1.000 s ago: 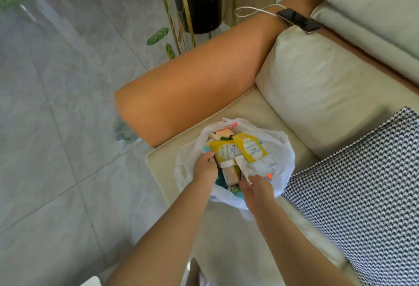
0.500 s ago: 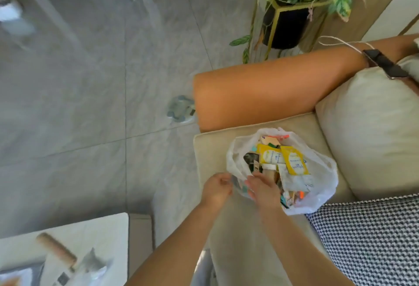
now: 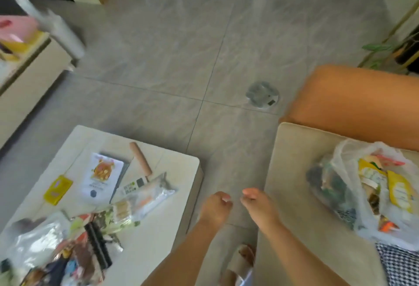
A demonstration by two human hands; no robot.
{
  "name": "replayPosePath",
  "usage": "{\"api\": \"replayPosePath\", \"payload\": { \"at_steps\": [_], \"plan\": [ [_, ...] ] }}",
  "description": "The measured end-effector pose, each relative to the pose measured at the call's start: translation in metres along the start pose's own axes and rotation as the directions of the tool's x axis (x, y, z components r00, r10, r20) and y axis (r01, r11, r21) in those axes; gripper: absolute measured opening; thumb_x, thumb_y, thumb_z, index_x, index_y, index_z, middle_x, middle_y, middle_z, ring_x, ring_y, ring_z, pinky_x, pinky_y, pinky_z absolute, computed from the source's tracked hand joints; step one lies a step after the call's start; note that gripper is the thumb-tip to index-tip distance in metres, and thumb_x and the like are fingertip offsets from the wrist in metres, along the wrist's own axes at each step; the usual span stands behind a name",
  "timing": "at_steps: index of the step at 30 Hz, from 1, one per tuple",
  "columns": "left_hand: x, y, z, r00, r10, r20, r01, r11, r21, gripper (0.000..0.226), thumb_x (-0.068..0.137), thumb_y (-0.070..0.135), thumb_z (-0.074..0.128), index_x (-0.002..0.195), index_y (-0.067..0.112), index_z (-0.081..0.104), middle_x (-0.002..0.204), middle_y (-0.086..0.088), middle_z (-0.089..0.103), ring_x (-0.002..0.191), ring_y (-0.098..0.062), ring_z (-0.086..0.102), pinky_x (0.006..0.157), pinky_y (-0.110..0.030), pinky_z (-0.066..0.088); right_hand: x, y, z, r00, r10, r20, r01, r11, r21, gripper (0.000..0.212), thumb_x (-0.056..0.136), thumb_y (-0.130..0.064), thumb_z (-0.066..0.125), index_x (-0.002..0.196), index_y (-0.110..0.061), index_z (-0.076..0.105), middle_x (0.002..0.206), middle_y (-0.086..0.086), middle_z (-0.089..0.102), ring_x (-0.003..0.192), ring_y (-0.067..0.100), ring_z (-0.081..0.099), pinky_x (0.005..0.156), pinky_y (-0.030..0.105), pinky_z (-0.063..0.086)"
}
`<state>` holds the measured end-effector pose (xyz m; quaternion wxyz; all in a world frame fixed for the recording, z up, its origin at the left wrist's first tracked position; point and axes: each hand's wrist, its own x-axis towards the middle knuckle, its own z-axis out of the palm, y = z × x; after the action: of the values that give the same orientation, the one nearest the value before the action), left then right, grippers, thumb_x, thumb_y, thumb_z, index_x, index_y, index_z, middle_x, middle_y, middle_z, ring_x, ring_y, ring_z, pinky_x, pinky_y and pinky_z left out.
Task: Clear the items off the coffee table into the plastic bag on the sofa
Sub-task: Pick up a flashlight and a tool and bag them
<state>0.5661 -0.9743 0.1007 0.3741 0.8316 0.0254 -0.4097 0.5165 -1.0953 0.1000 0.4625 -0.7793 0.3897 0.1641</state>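
Observation:
The white plastic bag point(image 3: 347, 156) lies on the sofa seat point(image 3: 294, 172) at the right, stuffed with yellow sachets and other packets. The white coffee table point(image 3: 176, 172) at the lower left carries a yellow sachet point(image 3: 57, 189), a white face-mask packet point(image 3: 102, 178), a wooden-handled tool point(image 3: 140, 159), a clear snack pack point(image 3: 147, 195) and a heap of wrappers point(image 3: 68, 251). My left hand point(image 3: 215, 208) and my right hand point(image 3: 260, 206) hang over the floor between table and sofa. Both hold nothing, with loosely curled fingers.
The orange sofa armrest point(image 3: 351, 102) rises behind the bag, and a checked cushion point(image 3: 401, 263) lies at the lower right. A round floor outlet point(image 3: 262, 95) sits in the grey tiles. A low cabinet point(image 3: 29, 77) stands far left, a plant stand point(image 3: 399, 43) far right.
Both hands have left the bag's rim and moved left, away from the sofa. My view has swung left, so the coffee table and its items now show.

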Motion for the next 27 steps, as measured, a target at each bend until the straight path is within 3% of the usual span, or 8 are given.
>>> {"api": "replayPosePath", "payload": {
  "at_steps": [6, 9, 11, 14, 23, 27],
  "plan": [
    [-0.041, -0.096, -0.068, 0.989, -0.125, -0.080, 0.121, 0.991, -0.054, 0.018, 0.084, 0.028, 0.050, 0.094, 0.024, 0.064, 0.110, -0.007, 0.067, 0.106, -0.027, 0.062, 0.093, -0.033, 0.050, -0.046, -0.043, 0.088, 0.985, -0.097, 0.145, 0.131, 0.960, -0.248, 0.028, 0.092, -0.024, 0.053, 0.118, -0.018, 0.060, 0.119, -0.003, 0.064, 0.112, 0.014, 0.057, 0.068, 0.009, 0.027],
    [-0.067, -0.145, -0.103, 0.979, -0.160, -0.128, 0.157, 0.987, -0.035, 0.025, 0.090, 0.028, 0.048, 0.109, 0.022, 0.064, 0.116, 0.000, 0.066, 0.108, -0.018, 0.061, 0.094, -0.027, 0.048, -0.069, -0.062, 0.133, 0.966, -0.155, 0.205, 0.219, 0.915, -0.340, 0.025, 0.092, -0.023, 0.051, 0.114, -0.016, 0.062, 0.116, 0.000, 0.066, 0.111, 0.017, 0.059, 0.082, 0.016, 0.039],
    [-0.086, -0.178, -0.125, 0.969, -0.197, -0.148, 0.188, 0.980, -0.068, 0.025, 0.090, 0.030, 0.052, 0.113, 0.025, 0.062, 0.120, 0.005, 0.064, 0.109, -0.014, 0.060, 0.094, -0.023, 0.046, -0.082, -0.075, 0.163, 0.937, -0.212, 0.278, 0.318, 0.846, -0.428, 0.027, 0.094, -0.023, 0.048, 0.115, -0.015, 0.062, 0.115, 0.002, 0.066, 0.111, 0.020, 0.060, 0.090, 0.025, 0.045],
    [-0.109, -0.232, -0.155, 0.948, -0.254, -0.190, 0.239, 0.966, -0.099, 0.028, 0.092, 0.034, 0.049, 0.118, 0.026, 0.058, 0.125, 0.005, 0.059, 0.112, -0.014, 0.057, 0.096, -0.023, 0.043, -0.104, -0.095, 0.214, 0.876, -0.263, 0.403, 0.452, 0.740, -0.499, 0.028, 0.096, -0.025, 0.044, 0.117, -0.017, 0.060, 0.117, 0.000, 0.064, 0.109, 0.017, 0.059, 0.091, 0.029, 0.047],
    [-0.163, -0.371, -0.207, 0.869, -0.428, -0.249, 0.414, 0.904, -0.111, 0.034, 0.097, 0.039, 0.038, 0.126, 0.030, 0.053, 0.130, 0.004, 0.057, 0.119, -0.017, 0.053, 0.097, -0.027, 0.041, -0.163, -0.126, 0.356, 0.688, -0.339, 0.642, 0.720, 0.436, -0.541, 0.024, 0.096, -0.028, 0.041, 0.104, -0.019, 0.062, 0.097, -0.004, 0.065, 0.087, 0.014, 0.060, 0.078, 0.027, 0.049],
    [-0.176, -0.412, -0.209, 0.823, -0.503, -0.262, 0.463, 0.863, -0.203, 0.035, 0.097, 0.040, 0.038, 0.127, 0.030, 0.053, 0.131, 0.005, 0.055, 0.121, -0.016, 0.051, 0.095, -0.027, 0.041, -0.176, -0.122, 0.399, 0.629, -0.336, 0.701, 0.776, 0.327, -0.540, 0.023, 0.096, -0.028, 0.041, 0.096, -0.017, 0.062, 0.087, -0.004, 0.064, 0.080, 0.014, 0.060, 0.073, 0.028, 0.049]
  ]
}}
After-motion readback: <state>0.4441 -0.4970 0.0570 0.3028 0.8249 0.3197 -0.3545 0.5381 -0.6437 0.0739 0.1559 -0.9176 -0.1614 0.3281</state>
